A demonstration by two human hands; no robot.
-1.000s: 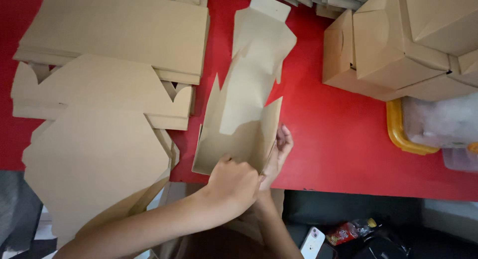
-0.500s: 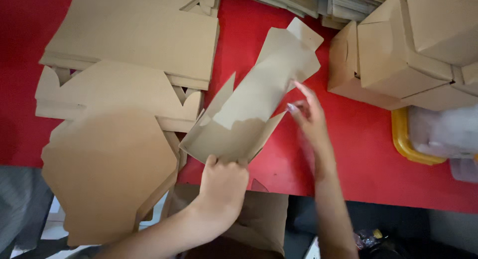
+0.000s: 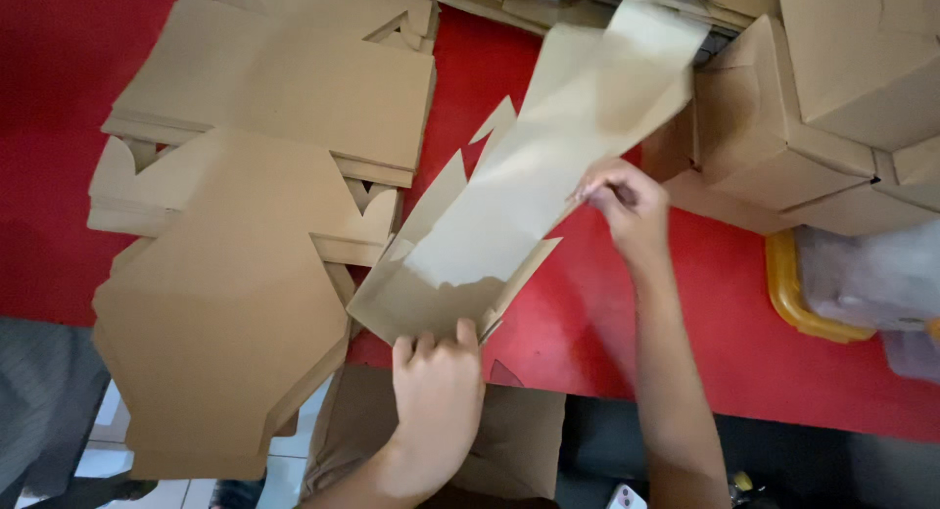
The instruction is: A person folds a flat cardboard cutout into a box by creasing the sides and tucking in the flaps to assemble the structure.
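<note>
Cardboard blanks (image 3: 264,186) crowd a red table (image 3: 607,333) above tiled floor (image 3: 98,450).

Bare red table (image 3: 578,323) lies between flat cardboard stacks (image 3: 284,108) and folded boxes (image 3: 813,127).

A single head-worn camera supplies the only view. It looks steeply down from above the person's own forearms onto the red table (image 3: 744,372), at close range. The table's near edge crosses the lower frame, with floor visible beneath it. The left hand (image 3: 438,377) and right hand (image 3: 627,204) enter from the bottom edge.
</note>
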